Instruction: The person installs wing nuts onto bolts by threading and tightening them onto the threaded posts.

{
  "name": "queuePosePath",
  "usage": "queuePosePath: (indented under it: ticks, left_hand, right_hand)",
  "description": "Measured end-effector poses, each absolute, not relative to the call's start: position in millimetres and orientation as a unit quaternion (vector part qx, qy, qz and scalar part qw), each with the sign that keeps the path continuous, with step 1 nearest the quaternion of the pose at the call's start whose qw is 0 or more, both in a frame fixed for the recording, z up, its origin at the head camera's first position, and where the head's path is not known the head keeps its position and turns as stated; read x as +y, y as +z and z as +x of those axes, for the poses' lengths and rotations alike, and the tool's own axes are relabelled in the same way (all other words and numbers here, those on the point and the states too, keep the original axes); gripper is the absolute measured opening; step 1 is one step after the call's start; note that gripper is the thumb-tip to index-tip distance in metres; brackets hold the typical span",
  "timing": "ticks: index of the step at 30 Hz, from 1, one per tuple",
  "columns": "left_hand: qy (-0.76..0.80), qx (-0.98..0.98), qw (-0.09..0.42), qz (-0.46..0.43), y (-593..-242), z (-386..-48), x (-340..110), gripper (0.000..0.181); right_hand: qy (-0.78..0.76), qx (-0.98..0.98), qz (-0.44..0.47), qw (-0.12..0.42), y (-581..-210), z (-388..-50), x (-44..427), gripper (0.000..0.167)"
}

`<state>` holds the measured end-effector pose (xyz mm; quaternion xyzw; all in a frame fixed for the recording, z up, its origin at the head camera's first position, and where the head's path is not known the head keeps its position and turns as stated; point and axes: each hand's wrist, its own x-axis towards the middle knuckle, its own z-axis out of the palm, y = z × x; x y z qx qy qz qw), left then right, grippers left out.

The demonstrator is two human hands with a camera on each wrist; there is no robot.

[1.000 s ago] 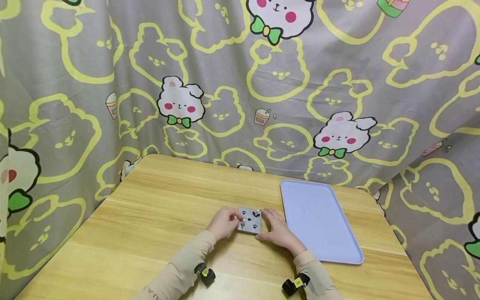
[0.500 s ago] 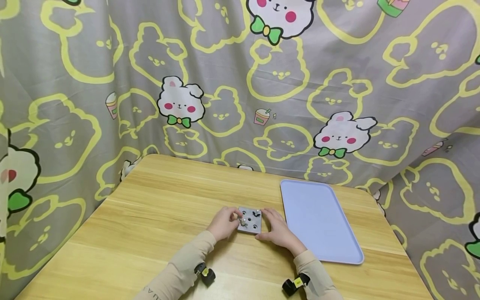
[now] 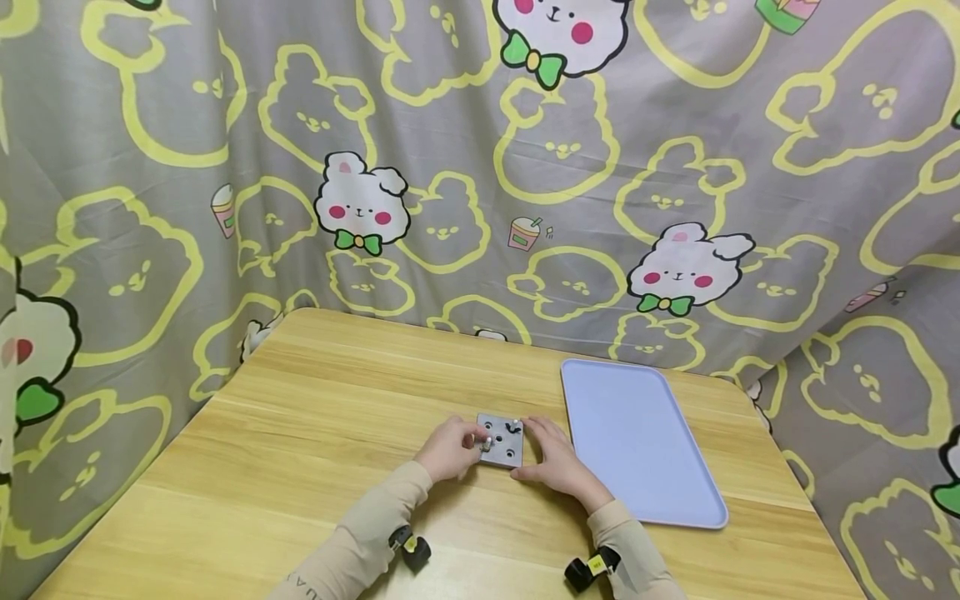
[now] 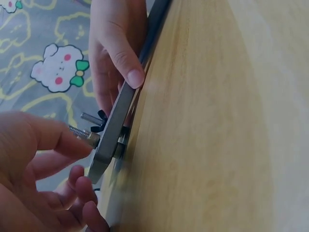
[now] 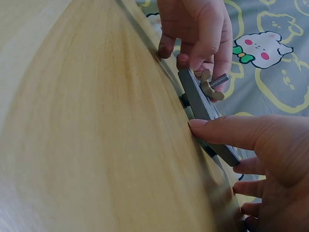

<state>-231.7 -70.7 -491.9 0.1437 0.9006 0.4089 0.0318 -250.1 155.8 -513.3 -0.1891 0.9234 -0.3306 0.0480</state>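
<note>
A small square grey metal plate [image 3: 497, 456] with several holes lies near the middle of the table. Two threaded bolts stand up from it. The near-left bolt [image 5: 221, 79] carries a brass-coloured wing nut [image 5: 208, 88]; a black wing nut [image 3: 512, 429] sits on the one at the far right corner. My left hand [image 3: 447, 448] pinches at the brass-coloured wing nut, its fingertips partly covering it in the head view. With thumb and fingers on its edges, my right hand [image 3: 558, 461] holds the plate. Bolt heads show under the plate in the left wrist view.
A pale blue tray [image 3: 637, 442] lies on the wooden table [image 3: 337, 408], to the right of the plate and close to my right hand. A patterned grey curtain [image 3: 450, 275] hangs behind the table and along both sides.
My left fingertips have shifted slightly around the brass-coloured wing nut, and its wings have changed angle. The plate and my right hand have stayed in place.
</note>
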Motion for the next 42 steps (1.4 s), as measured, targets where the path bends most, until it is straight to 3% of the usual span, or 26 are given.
queuePosePath:
  ticks: [3, 12, 18, 28, 37, 42]
  left_hand:
    - [0.404, 0.9, 0.041, 0.156, -493.9, -233.1, -70.4, 0.033]
    - [0.441, 0.892, -0.017, 0.099, -496.4, -236.2, -71.2, 0.008]
    - [0.429, 0.897, -0.013, 0.103, -494.4, -233.6, -70.1, 0.003]
    - [0.417, 0.894, 0.052, 0.153, -493.0, -232.1, -69.7, 0.035]
    - [0.442, 0.891, -0.015, 0.107, -497.2, -234.5, -70.0, 0.011]
    - [0.434, 0.895, -0.018, 0.098, -495.9, -233.8, -69.3, 0.006]
  right_hand:
    - [-0.328, 0.925, -0.186, 0.048, -513.4, -250.0, 155.6, 0.092]
    - [-0.331, 0.924, -0.188, 0.046, -513.6, -249.7, 155.4, 0.092]
    - [-0.329, 0.925, -0.185, 0.047, -512.2, -248.9, 155.1, 0.091]
    - [-0.325, 0.926, -0.185, 0.049, -513.1, -249.1, 155.3, 0.092]
    - [-0.329, 0.925, -0.187, 0.045, -513.1, -249.4, 155.0, 0.091]
    - [-0.326, 0.926, -0.188, 0.044, -512.9, -249.7, 155.0, 0.091]
